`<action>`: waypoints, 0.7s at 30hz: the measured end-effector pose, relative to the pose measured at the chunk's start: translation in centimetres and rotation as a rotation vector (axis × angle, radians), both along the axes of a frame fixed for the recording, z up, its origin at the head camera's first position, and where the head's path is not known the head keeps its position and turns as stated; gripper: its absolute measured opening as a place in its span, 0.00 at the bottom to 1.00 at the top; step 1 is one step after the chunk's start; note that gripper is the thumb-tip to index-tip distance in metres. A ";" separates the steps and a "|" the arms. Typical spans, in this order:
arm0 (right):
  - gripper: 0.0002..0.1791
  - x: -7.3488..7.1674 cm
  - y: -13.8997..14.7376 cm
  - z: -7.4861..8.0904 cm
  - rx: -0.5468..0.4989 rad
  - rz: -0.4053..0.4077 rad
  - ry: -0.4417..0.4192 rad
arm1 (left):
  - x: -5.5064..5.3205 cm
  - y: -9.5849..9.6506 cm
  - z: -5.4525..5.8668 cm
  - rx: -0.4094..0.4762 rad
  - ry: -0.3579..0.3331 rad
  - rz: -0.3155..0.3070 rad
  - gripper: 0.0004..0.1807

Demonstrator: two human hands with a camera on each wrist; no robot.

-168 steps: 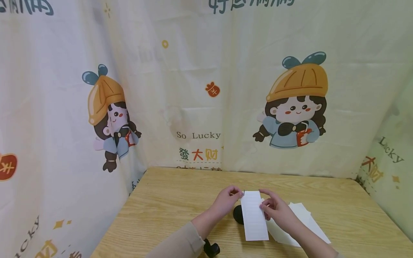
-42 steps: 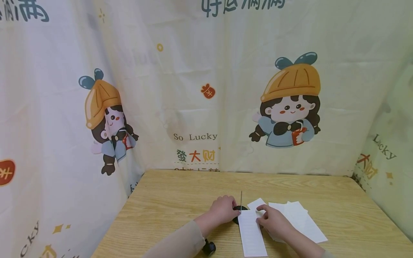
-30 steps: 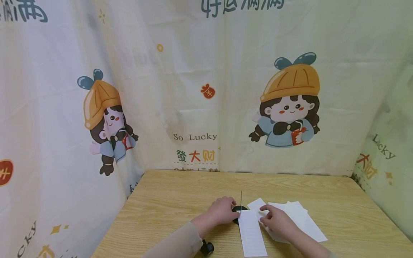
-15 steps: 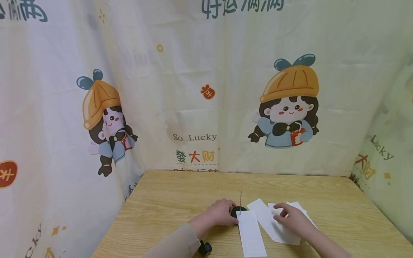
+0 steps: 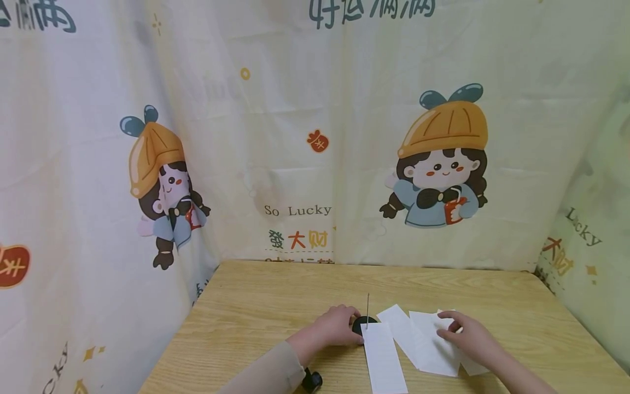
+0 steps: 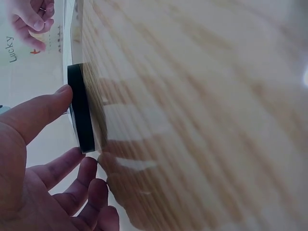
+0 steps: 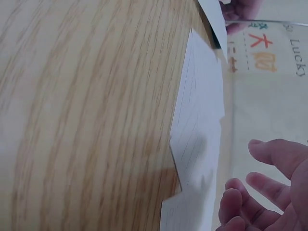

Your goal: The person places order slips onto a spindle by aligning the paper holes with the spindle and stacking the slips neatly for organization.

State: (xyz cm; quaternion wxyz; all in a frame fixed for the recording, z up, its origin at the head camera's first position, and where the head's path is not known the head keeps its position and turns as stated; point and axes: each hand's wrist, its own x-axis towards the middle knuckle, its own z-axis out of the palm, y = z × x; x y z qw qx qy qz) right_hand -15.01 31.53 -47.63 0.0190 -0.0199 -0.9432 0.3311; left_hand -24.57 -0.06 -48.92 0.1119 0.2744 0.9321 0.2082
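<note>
A bill spike stands on the table, its thin metal pin upright on a round black base (image 5: 361, 323). One white slip (image 5: 385, 358) is pierced near its top edge by the pin and lies low over the base, reaching toward the person. My left hand (image 5: 332, 328) grips the base; in the left wrist view the thumb and fingers hold opposite edges of the black disc (image 6: 82, 108). Over the loose sheets (image 5: 433, 345) hovers my right hand (image 5: 465, 335), fingers loosely bent and nothing between them. The right wrist view shows this hand (image 7: 269, 187) beside the overlapping sheets (image 7: 199, 120).
The loose white sheets fan out to the right of the spike on the wooden table (image 5: 275, 295). A small black object (image 5: 312, 380) shows under the left sleeve (image 5: 270, 372). A printed curtain (image 5: 275, 137) hangs behind the table and along its sides.
The slip, earlier held by both hands near the pin's top, has come down the pin to the base. My right hand has let go and moved right over the sheets; my left went to the base.
</note>
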 end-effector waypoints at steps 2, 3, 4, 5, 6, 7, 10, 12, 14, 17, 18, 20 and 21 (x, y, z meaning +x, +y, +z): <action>0.26 -0.1 0.3 0.0 0.010 0.002 -0.009 | 0.0 0.0 0.0 0.000 -0.005 0.001 0.30; 0.26 -0.1 0.4 0.0 0.015 0.002 -0.014 | 0.0 -0.1 0.0 -0.001 -0.007 0.002 0.30; 0.26 -0.1 0.6 0.0 0.015 0.004 -0.020 | 0.0 -0.1 0.0 0.000 -0.006 0.001 0.30; 0.26 -0.1 0.7 0.0 0.015 0.006 -0.023 | 0.0 -0.1 -0.1 0.002 -0.007 0.001 0.30; 0.27 -0.2 0.9 0.0 0.017 0.007 -0.023 | 0.0 -0.1 -0.1 0.005 -0.006 0.000 0.29; 0.27 -0.2 1.0 0.0 0.015 0.009 -0.022 | 0.0 -0.1 -0.1 0.007 -0.004 -0.001 0.29; 0.28 -0.2 1.5 0.0 0.007 0.017 -0.024 | 0.0 -0.1 -0.1 0.020 -0.014 -0.001 0.29; 0.29 -0.3 1.9 0.0 0.014 0.020 -0.027 | 0.1 -0.2 0.0 0.035 -0.029 0.001 0.29; 0.30 -0.3 2.3 0.1 0.013 0.020 -0.040 | 0.1 -0.2 0.1 0.044 -0.046 0.003 0.29; 0.31 -0.4 2.8 0.1 -0.005 0.011 -0.061 | 0.0 -0.2 0.3 0.045 -0.059 0.004 0.30; 0.31 -0.4 3.0 0.1 -0.009 0.014 -0.065 | 0.0 -0.2 0.3 0.042 -0.060 0.004 0.30; 0.31 -0.5 3.4 0.0 -0.013 0.009 -0.081 | 0.0 -0.2 0.3 0.036 -0.065 0.009 0.30; 0.31 -0.6 3.6 0.0 -0.011 0.007 -0.087 | 0.0 -0.2 0.3 0.033 -0.067 0.010 0.30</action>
